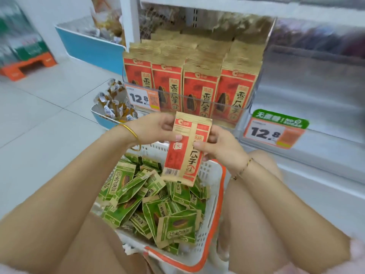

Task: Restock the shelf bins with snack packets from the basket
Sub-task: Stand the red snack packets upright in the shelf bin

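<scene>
A red and tan snack packet point(183, 153) hangs upright above the basket, back side toward me. My left hand point(156, 129) pinches its upper left edge. My right hand point(219, 145) grips its right edge. Below them stands a white basket point(211, 196) with an orange rim, holding several green snack packets point(152, 204). Just beyond my hands, a clear shelf bin point(209, 100) holds rows of matching red packets point(197, 86), standing upright.
To the right sits a clear bin point(316, 80), blurred, with a 12.8 price tag point(274, 131). Another price tag point(142, 98) hangs on the red packets' bin. Small wrapped snacks fill a blue tub point(102, 115) to the left, on the tiled floor. My knees flank the basket.
</scene>
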